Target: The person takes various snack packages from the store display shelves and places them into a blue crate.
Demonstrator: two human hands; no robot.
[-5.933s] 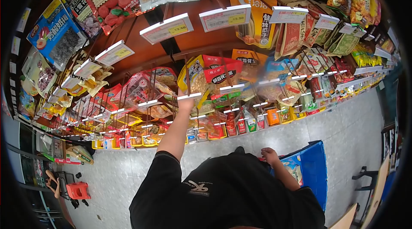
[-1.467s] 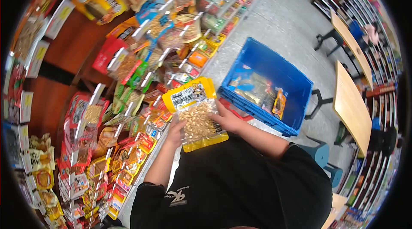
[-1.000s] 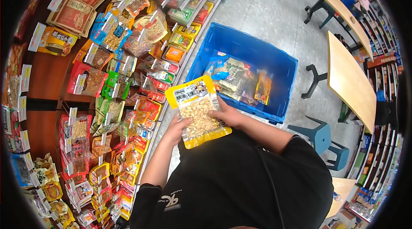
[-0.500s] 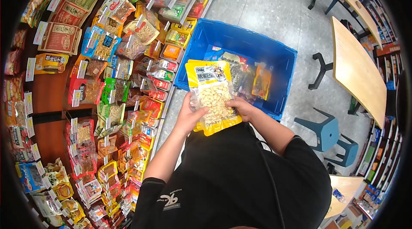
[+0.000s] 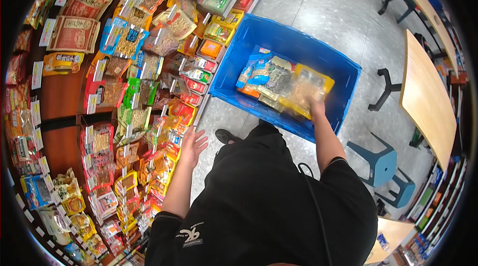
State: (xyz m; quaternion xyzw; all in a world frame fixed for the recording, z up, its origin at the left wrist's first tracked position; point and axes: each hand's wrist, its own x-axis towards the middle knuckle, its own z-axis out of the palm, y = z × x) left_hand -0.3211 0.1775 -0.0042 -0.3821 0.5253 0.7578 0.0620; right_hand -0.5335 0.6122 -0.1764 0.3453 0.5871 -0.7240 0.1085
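Note:
My right hand (image 5: 315, 106) reaches into the blue plastic crate (image 5: 343, 101) and grips the near edge of a yellow-edged bag of peanuts (image 5: 307, 86), which is blurred by motion. The bag lies over other snack bags on the right side of the crate. Beside it are a clear bag of dark seeds (image 5: 275, 80) and a blue snack bag (image 5: 258, 70). My left hand (image 5: 192, 147) is empty, fingers spread, close to the lower shelf edge on the left.
Hanging snack bags (image 5: 124, 39) with price tags fill the shelf rack along the left. A wooden-topped table (image 5: 428, 96) and blue stools (image 5: 381, 164) stand on the right. A shoe (image 5: 226, 136) shows on the grey floor.
The bag of peanuts went from both hands in front of my body into the crate, carried by my right hand. My left hand let go and moved down and left.

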